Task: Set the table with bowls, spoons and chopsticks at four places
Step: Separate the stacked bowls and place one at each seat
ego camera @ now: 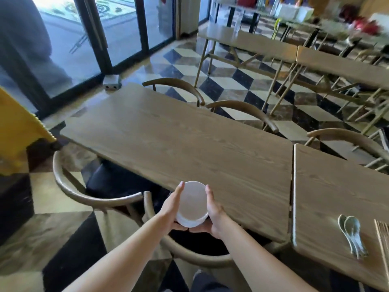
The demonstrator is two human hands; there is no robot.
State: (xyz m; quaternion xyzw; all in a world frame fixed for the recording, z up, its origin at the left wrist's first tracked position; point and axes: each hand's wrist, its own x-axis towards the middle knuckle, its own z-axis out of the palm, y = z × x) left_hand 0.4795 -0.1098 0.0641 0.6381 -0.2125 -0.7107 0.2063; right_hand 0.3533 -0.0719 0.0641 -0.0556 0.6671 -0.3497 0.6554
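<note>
Gripping with left hand and right hand (fingers curled underneath) stacked white round bowls, steadied over brown wooden table for dealing.

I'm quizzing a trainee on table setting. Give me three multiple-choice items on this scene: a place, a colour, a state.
1. Where do the spoons lie?
A on the floor
B on the right-hand table, beside the chopsticks
C on a chair
2. What colour are the bowls?
A white
B black
C yellow
3. How are the bowls held?
A by one hand alone
B set down, untouched
C between both hands
Answers: 1 B, they lie near that table's front edge; 2 A, rim and wall show white; 3 C, the left hand and the right hand cup the sides.
</note>
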